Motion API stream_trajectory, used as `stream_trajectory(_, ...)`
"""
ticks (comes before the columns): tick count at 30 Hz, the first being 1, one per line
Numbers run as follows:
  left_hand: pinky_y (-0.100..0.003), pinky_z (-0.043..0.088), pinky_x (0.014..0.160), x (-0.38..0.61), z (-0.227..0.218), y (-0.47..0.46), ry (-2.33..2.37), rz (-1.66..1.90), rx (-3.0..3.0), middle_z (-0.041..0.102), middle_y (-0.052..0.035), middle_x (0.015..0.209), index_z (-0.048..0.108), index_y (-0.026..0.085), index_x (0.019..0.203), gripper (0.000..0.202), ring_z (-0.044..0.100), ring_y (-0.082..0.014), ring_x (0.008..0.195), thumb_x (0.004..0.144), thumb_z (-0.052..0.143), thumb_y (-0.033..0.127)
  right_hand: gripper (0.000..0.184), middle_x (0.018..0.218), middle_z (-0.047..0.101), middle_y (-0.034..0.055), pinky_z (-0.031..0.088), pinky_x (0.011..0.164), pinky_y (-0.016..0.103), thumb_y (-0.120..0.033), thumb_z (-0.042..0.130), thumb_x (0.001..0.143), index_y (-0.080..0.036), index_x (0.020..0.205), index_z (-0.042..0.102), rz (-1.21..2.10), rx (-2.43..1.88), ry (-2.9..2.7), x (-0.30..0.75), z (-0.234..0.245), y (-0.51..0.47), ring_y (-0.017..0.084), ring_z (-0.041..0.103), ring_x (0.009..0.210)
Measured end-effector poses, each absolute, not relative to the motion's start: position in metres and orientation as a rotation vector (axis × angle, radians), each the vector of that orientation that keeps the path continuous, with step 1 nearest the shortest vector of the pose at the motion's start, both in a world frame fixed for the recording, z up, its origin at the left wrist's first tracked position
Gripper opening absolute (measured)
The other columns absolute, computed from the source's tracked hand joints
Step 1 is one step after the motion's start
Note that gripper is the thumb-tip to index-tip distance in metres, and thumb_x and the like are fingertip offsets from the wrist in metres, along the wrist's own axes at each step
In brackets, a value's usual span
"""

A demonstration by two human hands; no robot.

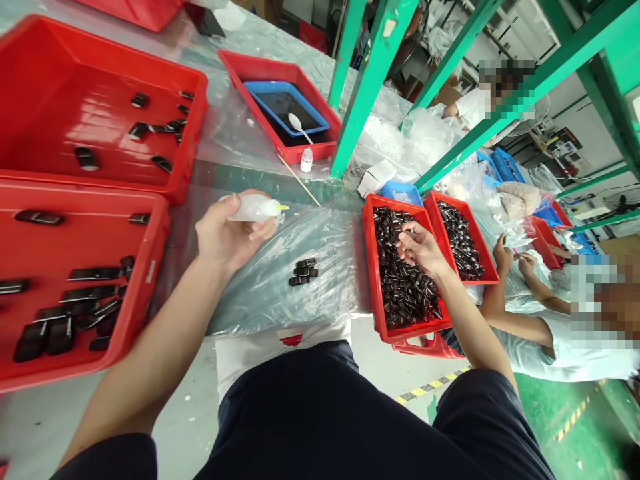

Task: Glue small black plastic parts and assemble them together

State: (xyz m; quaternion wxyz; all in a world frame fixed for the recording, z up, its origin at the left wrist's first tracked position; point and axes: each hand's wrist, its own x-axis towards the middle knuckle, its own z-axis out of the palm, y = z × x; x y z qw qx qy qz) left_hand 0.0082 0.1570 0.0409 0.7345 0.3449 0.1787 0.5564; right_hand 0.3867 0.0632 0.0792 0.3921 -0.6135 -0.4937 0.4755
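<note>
My left hand [227, 233] is wrapped round a translucent white squeeze bottle [253, 208], whose yellow tip points right. It is held above the plastic-covered table. Over a red bin [379, 320] full of small glossy dark parts [407, 293], my right hand [420, 250] has its thumb and fingers pinched together. Whether a part is between those fingertips I cannot make out. On the plastic sheet between my hands lie a few dark pieces [303, 272] in a small group.
Two red trays [163, 220] with larger black pieces stand at the left. Behind are a blue tray [320, 121] with a white spoon [295, 123], a small bottle [307, 159] and a stick [300, 181]. Green posts [367, 80] rise there. A co-worker's hands [504, 253] are at right.
</note>
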Motion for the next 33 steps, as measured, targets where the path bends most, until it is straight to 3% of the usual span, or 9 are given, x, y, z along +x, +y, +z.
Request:
stream_trajectory(4, -0.025, 0.022, 0.041, 0.009, 0.04, 0.156, 0.414, 1.212, 0.765, 0.043, 0.0024, 0.043, 0.08, 0.016, 0.073, 0.041, 0.031, -0.0071, 0.037, 0.064, 0.084, 0.056, 0.051, 0.075, 0.068, -0.0032, 0.037, 0.044, 0.022, -0.066, 0.08, 0.084, -0.024, 0.1, 0.054, 1.17, -1.484, -1.532, 0.341, 0.065, 0.073, 0.011, 0.056, 0.051)
stream_trajectory(7, -0.025, 0.025, 0.041, 0.011, 0.039, 0.155, 0.417, 1.231, 0.761, 0.042, 0.0037, 0.044, 0.08, 0.016, 0.076, 0.042, 0.032, -0.0071, 0.037, 0.065, 0.085, 0.056, 0.03, 0.078, 0.068, -0.0027, 0.045, 0.06, 0.026, -0.049, 0.072, 0.095, -0.023, 0.099, 0.059, 0.91, -1.524, -1.918, 0.309, 0.058, 0.083, 0.012, 0.058, 0.058)
stream_trajectory(10, -0.024, 0.027, 0.043, 0.011, 0.039, 0.154, 0.438, 1.237, 0.758, 0.041, 0.0047, 0.045, 0.078, 0.015, 0.077, 0.04, 0.033, -0.007, 0.037, 0.071, 0.083, 0.055, 0.014, 0.09, 0.074, -0.0004, 0.044, 0.069, 0.027, -0.034, 0.068, 0.101, -0.022, 0.106, 0.064, 0.703, -1.661, -2.198, 0.281, 0.057, 0.09, 0.014, 0.064, 0.067)
stream_trajectory(14, -0.023, 0.027, 0.044, 0.013, 0.04, 0.153, 0.501, 1.225, 0.743, 0.04, 0.005, 0.045, 0.075, 0.016, 0.074, 0.039, 0.032, -0.0068, 0.038, 0.081, 0.078, 0.054, 0.016, 0.104, 0.081, 0.0045, 0.042, 0.072, 0.03, -0.032, 0.064, 0.106, -0.023, 0.119, 0.066, 0.533, -1.898, -2.497, 0.257, 0.057, 0.091, 0.022, 0.075, 0.088)
stream_trajectory(18, -0.024, 0.027, 0.042, 0.014, 0.041, 0.153, 0.514, 1.226, 0.719, 0.041, 0.0051, 0.045, 0.074, 0.017, 0.074, 0.039, 0.031, -0.0065, 0.038, 0.079, 0.081, 0.055, 0.03, 0.106, 0.082, 0.0114, 0.044, 0.074, 0.033, -0.042, 0.059, 0.11, -0.02, 0.129, 0.065, 0.391, -2.076, -2.717, 0.255, 0.058, 0.085, 0.031, 0.077, 0.1)
stream_trajectory(22, -0.024, 0.026, 0.042, 0.015, 0.041, 0.152, 0.49, 1.222, 0.725, 0.041, 0.0051, 0.046, 0.074, 0.018, 0.074, 0.039, 0.031, -0.0064, 0.038, 0.079, 0.08, 0.056, 0.038, 0.107, 0.081, 0.0174, 0.047, 0.076, 0.036, -0.048, 0.06, 0.107, -0.017, 0.129, 0.066, 0.362, -2.113, -2.912, 0.259, 0.06, 0.077, 0.036, 0.078, 0.102)
stream_trajectory(26, -0.025, 0.027, 0.042, 0.015, 0.044, 0.151, 0.517, 1.208, 0.715, 0.04, 0.0052, 0.045, 0.073, 0.018, 0.073, 0.04, 0.032, -0.0065, 0.037, 0.083, 0.078, 0.057, 0.039, 0.12, 0.079, 0.0201, 0.049, 0.078, 0.037, -0.042, 0.063, 0.106, -0.015, 0.134, 0.062, 0.312, -2.048, -2.927, 0.255, 0.06, 0.075, 0.036, 0.077, 0.107)
stream_trajectory(30, -0.025, 0.028, 0.042, 0.015, 0.045, 0.151, 0.537, 1.211, 0.707, 0.04, 0.0054, 0.046, 0.073, 0.018, 0.073, 0.04, 0.033, -0.0062, 0.037, 0.085, 0.077, 0.056, 0.02, 0.123, 0.078, 0.0155, 0.048, 0.079, 0.034, -0.031, 0.067, 0.104, -0.018, 0.119, 0.063, 0.488, -1.921, -2.85, 0.255, 0.058, 0.08, 0.032, 0.075, 0.111)
stream_trajectory(33, -0.025, 0.029, 0.043, 0.014, 0.045, 0.151, 0.53, 1.211, 0.699, 0.039, 0.0058, 0.045, 0.072, 0.019, 0.072, 0.041, 0.032, -0.0059, 0.037, 0.088, 0.074, 0.056, 0.015, 0.107, 0.08, 0.0085, 0.048, 0.076, 0.033, -0.028, 0.066, 0.104, -0.021, 0.113, 0.056, 0.772, -1.837, -2.549, 0.26, 0.053, 0.084, 0.026, 0.077, 0.091)
